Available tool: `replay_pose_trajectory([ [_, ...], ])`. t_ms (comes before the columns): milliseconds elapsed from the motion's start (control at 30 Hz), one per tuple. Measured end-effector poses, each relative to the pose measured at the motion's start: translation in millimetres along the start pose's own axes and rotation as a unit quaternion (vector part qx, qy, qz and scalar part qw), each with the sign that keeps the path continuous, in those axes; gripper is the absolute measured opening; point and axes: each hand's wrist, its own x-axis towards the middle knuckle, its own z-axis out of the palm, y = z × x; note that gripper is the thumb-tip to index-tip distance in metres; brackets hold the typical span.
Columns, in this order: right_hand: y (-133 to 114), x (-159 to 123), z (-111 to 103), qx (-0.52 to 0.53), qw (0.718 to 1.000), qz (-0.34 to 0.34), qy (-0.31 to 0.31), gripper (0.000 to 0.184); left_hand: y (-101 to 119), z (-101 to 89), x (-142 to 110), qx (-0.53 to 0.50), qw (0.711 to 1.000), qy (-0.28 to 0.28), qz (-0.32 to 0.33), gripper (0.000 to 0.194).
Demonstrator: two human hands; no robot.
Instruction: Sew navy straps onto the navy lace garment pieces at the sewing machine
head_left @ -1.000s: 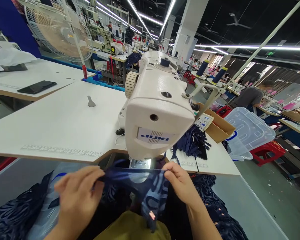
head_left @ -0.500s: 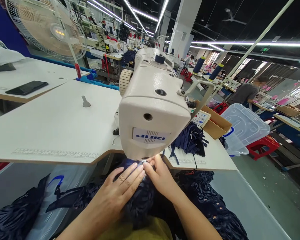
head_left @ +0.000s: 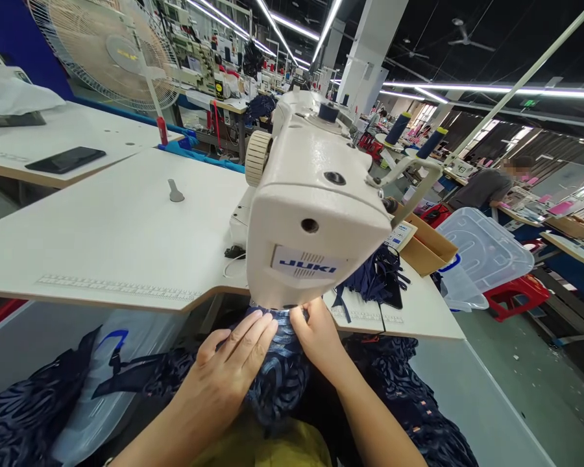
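Observation:
Under the head of a white sewing machine [head_left: 316,220] lies dark navy patterned fabric [head_left: 279,370], which hangs down from the table edge towards my lap. My left hand [head_left: 236,363] rests flat on the fabric's left side, fingers stretched out and pointing at the needle area. On the other side, my right hand [head_left: 318,337] pinches the fabric's edge between thumb and bent fingers, close beneath the machine head. The needle and presser foot are hidden behind the head; a small light glows there.
A bundle of navy straps [head_left: 374,272] lies right of the machine beside a cardboard box [head_left: 428,246]. On the white table [head_left: 126,227] is a small grey metal piece [head_left: 176,191]. More patterned fabric [head_left: 409,402] hangs at right. A fan [head_left: 121,55] stands at back left.
My hands have moved slightly apart, and more of the fabric shows between them. The whole view has shifted a little, so the machine sits further right.

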Motion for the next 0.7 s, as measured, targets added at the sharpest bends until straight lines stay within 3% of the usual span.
replay_pose_trajectory([
  [333, 2, 0, 2, -0.003, 1.0, -0.006, 0.007, 0.005, -1, 4.7, -4, 0.023, 1.0, 0.003, 0.013, 0.047],
  [567, 1, -3, 6, 0.004, 1.0, -0.008, 0.015, 0.004, -2, 7.0, -10, -0.005, 0.999, -0.021, -0.029, 0.059],
  [700, 13, -1, 4, 0.01, 1.0, -0.003, 0.007, 0.011, -10, 15.6, -14, -0.045, 0.998, -0.011, -0.038, 0.059],
])
